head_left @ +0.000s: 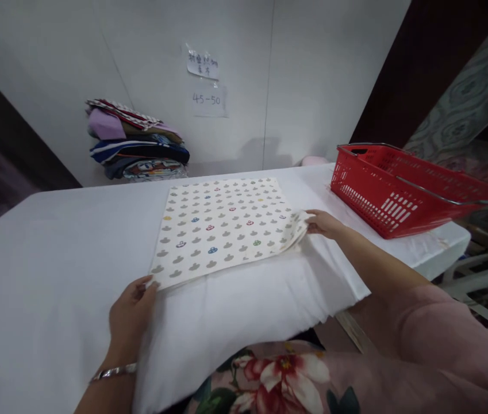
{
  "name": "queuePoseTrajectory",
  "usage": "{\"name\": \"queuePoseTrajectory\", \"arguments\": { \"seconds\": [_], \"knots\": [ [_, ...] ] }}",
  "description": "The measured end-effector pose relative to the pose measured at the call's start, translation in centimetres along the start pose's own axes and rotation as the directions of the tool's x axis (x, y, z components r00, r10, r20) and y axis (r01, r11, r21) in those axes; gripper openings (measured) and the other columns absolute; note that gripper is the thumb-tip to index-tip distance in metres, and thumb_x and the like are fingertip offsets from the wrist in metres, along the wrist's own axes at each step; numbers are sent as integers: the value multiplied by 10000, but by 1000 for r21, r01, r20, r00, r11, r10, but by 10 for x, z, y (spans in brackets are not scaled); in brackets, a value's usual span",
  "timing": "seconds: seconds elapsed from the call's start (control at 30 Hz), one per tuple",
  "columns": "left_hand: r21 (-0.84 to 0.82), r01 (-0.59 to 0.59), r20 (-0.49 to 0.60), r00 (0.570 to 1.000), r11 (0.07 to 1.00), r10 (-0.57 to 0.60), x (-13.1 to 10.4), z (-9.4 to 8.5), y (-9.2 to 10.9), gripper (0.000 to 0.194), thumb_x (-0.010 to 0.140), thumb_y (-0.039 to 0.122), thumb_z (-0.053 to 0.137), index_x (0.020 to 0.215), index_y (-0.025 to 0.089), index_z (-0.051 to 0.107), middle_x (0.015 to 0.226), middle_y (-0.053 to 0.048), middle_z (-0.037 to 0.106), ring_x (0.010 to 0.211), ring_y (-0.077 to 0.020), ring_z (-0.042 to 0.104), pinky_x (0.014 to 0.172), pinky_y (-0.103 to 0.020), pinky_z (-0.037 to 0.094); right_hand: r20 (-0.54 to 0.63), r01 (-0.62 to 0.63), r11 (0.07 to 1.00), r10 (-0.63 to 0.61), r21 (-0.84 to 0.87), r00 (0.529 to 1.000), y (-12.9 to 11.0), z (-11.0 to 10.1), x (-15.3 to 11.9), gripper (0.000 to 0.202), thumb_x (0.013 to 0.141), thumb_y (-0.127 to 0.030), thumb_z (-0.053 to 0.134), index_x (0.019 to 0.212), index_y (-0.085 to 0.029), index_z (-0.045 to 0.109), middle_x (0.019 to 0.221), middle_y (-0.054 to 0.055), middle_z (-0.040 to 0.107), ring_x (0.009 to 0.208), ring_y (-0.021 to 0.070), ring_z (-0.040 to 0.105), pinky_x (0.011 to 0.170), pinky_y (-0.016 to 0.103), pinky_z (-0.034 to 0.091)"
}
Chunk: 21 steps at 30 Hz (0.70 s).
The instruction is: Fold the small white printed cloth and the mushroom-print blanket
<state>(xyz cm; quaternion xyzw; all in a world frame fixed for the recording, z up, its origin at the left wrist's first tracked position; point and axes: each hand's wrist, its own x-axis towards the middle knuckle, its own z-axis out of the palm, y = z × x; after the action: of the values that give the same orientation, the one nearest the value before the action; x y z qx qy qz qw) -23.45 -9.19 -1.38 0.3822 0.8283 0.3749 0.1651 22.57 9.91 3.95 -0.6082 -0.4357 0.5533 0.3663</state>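
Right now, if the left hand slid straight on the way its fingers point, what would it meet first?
The left hand points up and to the right, fingertips already at the near corner of the cream cloth printed with small grey shapes. It would meet that cloth first, probably pushing over it.

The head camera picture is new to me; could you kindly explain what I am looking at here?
There is no machine: a person wears one camera on the head, looking forward and down at their own bare hands. A patterned cloth lies flat on a white-covered table. The left hand pinches its near left corner; the right hand lifts its right corner slightly. A red basket stands at the right, and a stack of folded fabrics sits against the wall, below two paper notes.
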Motion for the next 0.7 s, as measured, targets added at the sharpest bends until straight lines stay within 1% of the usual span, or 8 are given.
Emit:
{"name": "queuePoseTrajectory", "arguments": {
  "seconds": [0.07, 0.1, 0.13, 0.23, 0.3, 0.4, 0.53, 0.7],
  "knots": [
    [-76, 51, -53, 997, 996, -55, 0, -1, 1, 442, 663, 426, 567, 1039, 204, 631, 775, 10, 594, 660, -139, 546, 645, -255, 431, -14, 105, 992, -104, 75, 994, -11, 5, 2, 377, 802, -57, 518, 1143, -206, 457, 717, -19, 629, 567, 80, 598, 653, 236, 543],
    [-101, 67, -64, 995, 993, -73, 1, -1, 0, 452, 658, 418, 570, 1048, 199, 629, 762, 12, 590, 647, -136, 538, 629, -250, 429, -21, 104, 992, -103, 70, 994, -13, 8, 3, 338, 814, -67, 512, 1120, -204, 473, 714, -22, 630, 572, 73, 599, 665, 222, 541],
    [-111, 70, -65, 995, 991, -78, 1, -1, 0, 456, 657, 412, 570, 1055, 196, 627, 745, 15, 585, 638, -134, 532, 619, -247, 426, -19, 64, 997, -64, 42, 998, -11, 10, 3, 285, 818, -71, 509, 1077, -188, 500, 698, -19, 631, 569, 73, 599, 667, 214, 540],
    [-72, 40, -32, 999, 997, -42, 2, -2, -2, 440, 671, 408, 561, 1054, 200, 625, 710, 25, 574, 635, -134, 529, 628, -246, 420, -14, -159, 980, 159, -115, 987, 6, 12, 2, 136, 779, -53, 546, 898, -119, 563, 595, 15, 623, 522, 113, 599, 615, 243, 553],
    [-26, 23, -19, 1000, 999, -23, 3, -3, -3, 420, 679, 410, 558, 1038, 207, 630, 725, 25, 582, 655, -137, 538, 658, -251, 422, -36, -233, 956, 230, -176, 972, 19, 10, 2, 99, 753, -47, 574, 838, -98, 574, 539, 27, 614, 499, 139, 600, 582, 269, 560],
    [8, 17, 5, 1000, 1000, -17, 4, -4, -3, 417, 686, 417, 553, 1038, 206, 629, 752, 20, 596, 689, -147, 553, 690, -260, 424, -76, -295, 920, 285, -258, 956, 27, 4, 4, 53, 753, -62, 582, 805, -71, 584, 498, 42, 608, 484, 153, 610, 557, 266, 560],
    [-7, 33, 29, 999, 999, -33, 2, -5, 0, 431, 681, 425, 550, 1041, 200, 628, 713, 22, 588, 676, -157, 548, 666, -266, 422, -113, -349, 857, 331, -379, 937, 25, 3, 8, 61, 758, -104, 596, 744, -44, 593, 464, 75, 599, 458, 181, 614, 474, 271, 543],
    [-60, 29, 34, 999, 998, -27, -2, -6, 4, 424, 679, 423, 555, 1038, 208, 624, 674, 37, 566, 640, -137, 530, 633, -244, 411, -187, -360, 790, 308, -496, 933, 23, 8, 10, 137, 715, -169, 670, 677, -63, 592, 392, 47, 546, 357, 161, 543, 366, 248, 478]
  ]
}}
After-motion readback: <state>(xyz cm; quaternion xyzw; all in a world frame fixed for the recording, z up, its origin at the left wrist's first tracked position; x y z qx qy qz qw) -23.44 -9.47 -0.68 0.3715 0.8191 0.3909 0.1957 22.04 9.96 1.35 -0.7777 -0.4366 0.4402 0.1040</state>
